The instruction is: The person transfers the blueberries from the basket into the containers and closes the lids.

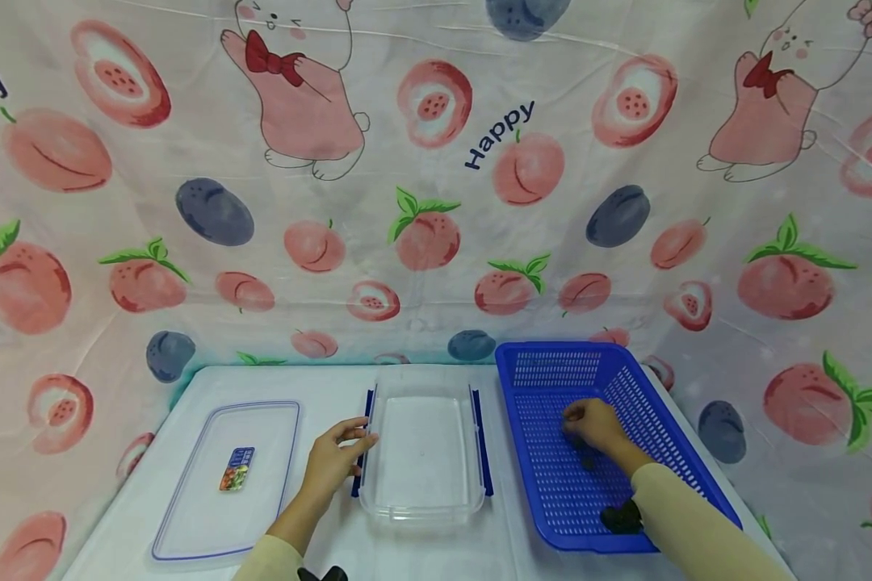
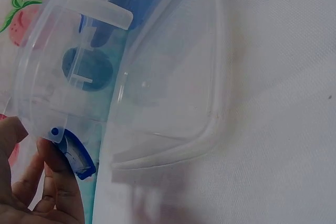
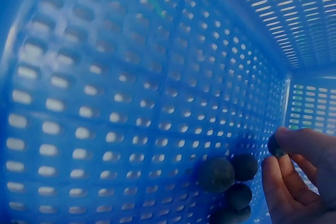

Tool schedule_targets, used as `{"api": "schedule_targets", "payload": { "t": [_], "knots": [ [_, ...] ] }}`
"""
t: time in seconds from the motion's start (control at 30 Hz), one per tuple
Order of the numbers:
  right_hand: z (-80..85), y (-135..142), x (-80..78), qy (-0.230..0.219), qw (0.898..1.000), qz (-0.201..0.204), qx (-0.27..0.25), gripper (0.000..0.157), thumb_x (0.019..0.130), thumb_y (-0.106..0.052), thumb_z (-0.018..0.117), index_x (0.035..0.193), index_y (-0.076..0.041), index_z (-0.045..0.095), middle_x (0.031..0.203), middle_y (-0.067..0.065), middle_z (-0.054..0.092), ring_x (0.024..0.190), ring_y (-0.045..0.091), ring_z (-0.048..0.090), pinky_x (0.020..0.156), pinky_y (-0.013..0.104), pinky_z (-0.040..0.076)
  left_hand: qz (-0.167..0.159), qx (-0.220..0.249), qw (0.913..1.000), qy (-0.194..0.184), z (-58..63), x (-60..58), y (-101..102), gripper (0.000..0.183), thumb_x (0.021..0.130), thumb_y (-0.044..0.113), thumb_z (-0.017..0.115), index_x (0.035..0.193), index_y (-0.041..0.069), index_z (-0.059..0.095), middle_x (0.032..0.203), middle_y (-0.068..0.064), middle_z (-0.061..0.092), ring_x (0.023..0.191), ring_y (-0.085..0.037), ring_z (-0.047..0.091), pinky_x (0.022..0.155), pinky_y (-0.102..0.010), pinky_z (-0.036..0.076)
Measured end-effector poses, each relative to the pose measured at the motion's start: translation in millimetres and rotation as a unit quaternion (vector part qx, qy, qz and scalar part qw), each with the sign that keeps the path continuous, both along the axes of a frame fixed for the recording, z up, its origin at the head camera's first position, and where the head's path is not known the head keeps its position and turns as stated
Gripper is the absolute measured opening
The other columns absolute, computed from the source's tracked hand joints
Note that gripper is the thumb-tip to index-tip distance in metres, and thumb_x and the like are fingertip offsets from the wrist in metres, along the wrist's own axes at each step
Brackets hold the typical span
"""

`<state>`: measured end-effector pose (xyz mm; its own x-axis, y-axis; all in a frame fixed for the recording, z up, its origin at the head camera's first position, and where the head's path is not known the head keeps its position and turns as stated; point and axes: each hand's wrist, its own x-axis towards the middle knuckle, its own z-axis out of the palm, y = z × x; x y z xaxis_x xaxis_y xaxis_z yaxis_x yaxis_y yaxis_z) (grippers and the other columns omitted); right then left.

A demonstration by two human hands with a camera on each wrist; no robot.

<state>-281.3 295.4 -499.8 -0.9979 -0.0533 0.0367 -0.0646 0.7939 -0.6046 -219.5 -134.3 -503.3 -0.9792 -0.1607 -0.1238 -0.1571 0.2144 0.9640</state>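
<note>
Crosswise, the head view sets a blue basket [image 1: 555, 484] on the right of the table [image 1: 330, 387] and a clear box [image 1: 421, 440] just left of it, both with their long axes running near to far. The right hand [image 1: 594, 424] is inside the basket, nearer to its dark balls [image 1: 620, 518] than the left hand [image 1: 334, 460], which is at the box's left side; so from the right grip the box lies to the left, beyond the basket's left wall. Farther left lies a clear lid [image 1: 221, 516] with a small coloured label [image 1: 236, 470], its print too small to read. On the patterned cloth [image 1: 436, 186] behind, the word "Happy" can be read twice; no brand can be made out. Next, in the left wrist view, the left grip holds the box's side between thumb and fingers, at a blue latch [image 2: 79, 153]. Lastly, in the right wrist view, the right grip pinches a small dark ball [image 3: 274, 145] between thumb and fingertips, with more balls, one clearly larger, bunched just beside the fingers in the basket; no writing shows on them.
</note>
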Motion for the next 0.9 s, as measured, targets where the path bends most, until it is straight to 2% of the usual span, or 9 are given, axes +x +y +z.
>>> {"api": "schedule_targets", "payload": {
  "t": [0.2, 0.37, 0.57, 0.9],
  "knots": [
    [2.3, -1, 1.1, -0.004, 0.999, -0.005, -0.037, 0.020, 0.082, -0.004, 0.074, 0.098, 0.008, 0.071, 0.087, 0.015, 0.070, 0.078, 0.024, 0.065, 0.070, 0.041, 0.055, -0.001, 0.033, 0.9993, -0.016, 1.2, 0.8, -1, 0.044, 0.087, 0.021, 0.074, 0.127, 0.005, 0.063, 0.114, -0.013, 0.064, 0.076, -0.014, 0.057, 0.056, -0.024, 0.053],
    [7.8, -3, 4.1, -0.031, 0.996, -0.015, -0.084, 0.026, 0.087, -0.007, 0.071, 0.107, 0.009, 0.069, 0.099, 0.020, 0.071, 0.088, 0.027, 0.066, 0.078, 0.043, 0.055, -0.002, 0.055, 0.9979, -0.033, 0.9, 1.1, -4, 0.043, 0.088, 0.019, 0.073, 0.127, 0.004, 0.063, 0.106, -0.006, 0.066, 0.083, -0.013, 0.060, 0.062, -0.028, 0.056],
    [15.8, -9, 5.8, -0.076, 0.983, -0.027, -0.164, 0.037, 0.091, -0.015, 0.070, 0.119, 0.008, 0.064, 0.114, 0.021, 0.068, 0.101, 0.029, 0.067, 0.090, 0.043, 0.054, -0.003, 0.070, 0.9964, -0.047, 2.7, 1.7, -4, 0.041, 0.089, 0.015, 0.071, 0.127, 0.003, 0.063, 0.107, -0.007, 0.067, 0.082, -0.015, 0.062, 0.064, -0.030, 0.057],
    [35.3, -31, 9.4, -0.103, 0.962, -0.005, -0.255, 0.041, 0.092, -0.018, 0.070, 0.124, 0.007, 0.062, 0.117, 0.014, 0.067, 0.103, 0.020, 0.065, 0.101, 0.049, 0.048, 0.002, 0.077, 0.9959, -0.048, 5.0, 3.2, -3, 0.042, 0.088, 0.013, 0.072, 0.127, 0.002, 0.063, 0.101, -0.002, 0.068, 0.086, -0.021, 0.065, 0.064, -0.028, 0.056]
  ]
}}
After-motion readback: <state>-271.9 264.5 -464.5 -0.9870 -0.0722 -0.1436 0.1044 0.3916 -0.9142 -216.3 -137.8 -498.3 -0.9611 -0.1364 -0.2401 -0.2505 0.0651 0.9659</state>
